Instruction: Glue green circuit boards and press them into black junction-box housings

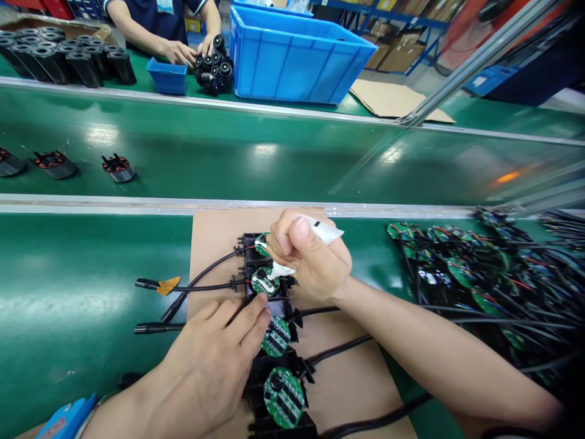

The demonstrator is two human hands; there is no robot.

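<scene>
My right hand (311, 259) is closed around a small white tube (322, 230), its nozzle touching a round green circuit board (262, 281) where white paste lies. My left hand (214, 360) rests flat with fingers stretched, fingertips pressing beside that board. A row of black holders (269, 369) with round green boards and black cables (201, 286) lies on a brown cardboard sheet (214, 244). Another green board (276, 336) sits just below my left fingertips.
A pile of green boards with black wires (484, 286) lies to the right. Black round parts (117, 169) ride the green conveyor (283, 158). Across it a person's hands (180, 53) handle black parts beside a small blue bin (167, 75) and a large blue crate (297, 58).
</scene>
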